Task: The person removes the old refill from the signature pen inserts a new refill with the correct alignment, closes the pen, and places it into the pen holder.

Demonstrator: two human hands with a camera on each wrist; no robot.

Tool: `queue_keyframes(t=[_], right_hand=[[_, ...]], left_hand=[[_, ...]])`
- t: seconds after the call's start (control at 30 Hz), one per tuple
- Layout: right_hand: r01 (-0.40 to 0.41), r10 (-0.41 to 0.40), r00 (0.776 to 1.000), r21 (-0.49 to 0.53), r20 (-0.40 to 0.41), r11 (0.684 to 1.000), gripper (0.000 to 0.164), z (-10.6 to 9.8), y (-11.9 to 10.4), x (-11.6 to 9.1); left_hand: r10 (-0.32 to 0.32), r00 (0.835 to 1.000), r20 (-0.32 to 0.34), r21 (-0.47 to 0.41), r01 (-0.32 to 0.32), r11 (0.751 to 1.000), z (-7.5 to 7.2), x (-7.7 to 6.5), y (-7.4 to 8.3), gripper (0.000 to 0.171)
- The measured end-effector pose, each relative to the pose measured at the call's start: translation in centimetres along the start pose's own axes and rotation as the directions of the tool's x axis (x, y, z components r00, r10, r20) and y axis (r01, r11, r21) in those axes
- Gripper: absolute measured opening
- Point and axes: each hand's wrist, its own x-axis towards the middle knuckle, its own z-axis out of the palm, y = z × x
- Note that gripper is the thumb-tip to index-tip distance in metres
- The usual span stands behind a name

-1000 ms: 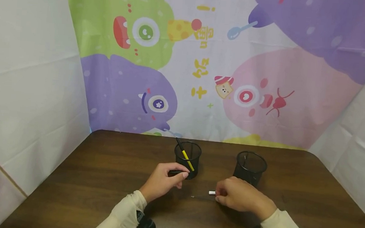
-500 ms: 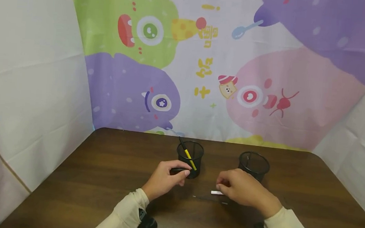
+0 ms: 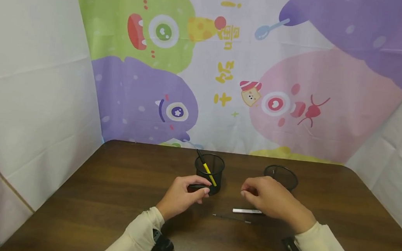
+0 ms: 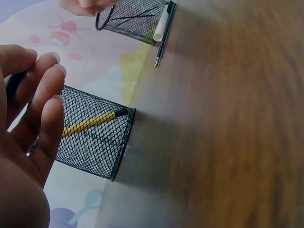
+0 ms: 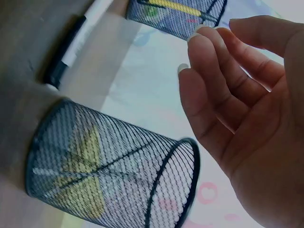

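Your left hand (image 3: 182, 194) pinches 1 black pen (image 3: 198, 186) between thumb and fingers, a narrow grip, just in front of the left cup (image 4: 97, 152). Whether the black pen touches the left cup, you cannot tell from these views. Inside the left cup 1 yellow pen (image 3: 206, 168) leans at a tilt, its black end above the rim.

To the right of the left cup hangs your right hand (image 3: 275, 197), fingers loosely curved, the gap to the thumb narrow, with nothing seen in it. Nearer you than the left cup and to its right, 2 things lie on the table (image 3: 112, 197): a white marker (image 3: 246, 211) and, beside it on your side, a thin pen (image 3: 231, 218). Farther right of the left cup stands the right cup (image 5: 123, 156); behind it hangs a banner (image 3: 222, 123).

The step in hand looks like handling the black pen; your right hand seems between grips. Moving the black pen over the left cup would call for lifting it clear of the rim.
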Motion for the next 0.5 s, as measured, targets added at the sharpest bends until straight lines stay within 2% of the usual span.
queue_keyframes(t=[0.27,0.5], right_hand=[[0.011,-0.013,0.995,-0.020,-0.094,1.000,0.010,-2.1,0.4,0.0],[-0.015,0.015,0.993,0.001,-0.119,1.000,0.006,-3.3,1.0,-0.1]], left_hand=[[0.008,1.000,0.006,-0.008,-0.008,1.000,0.1,0.3,0.4,0.015],[0.009,1.000,0.016,0.005,-0.009,1.000,0.0,0.0,0.3,0.014]])
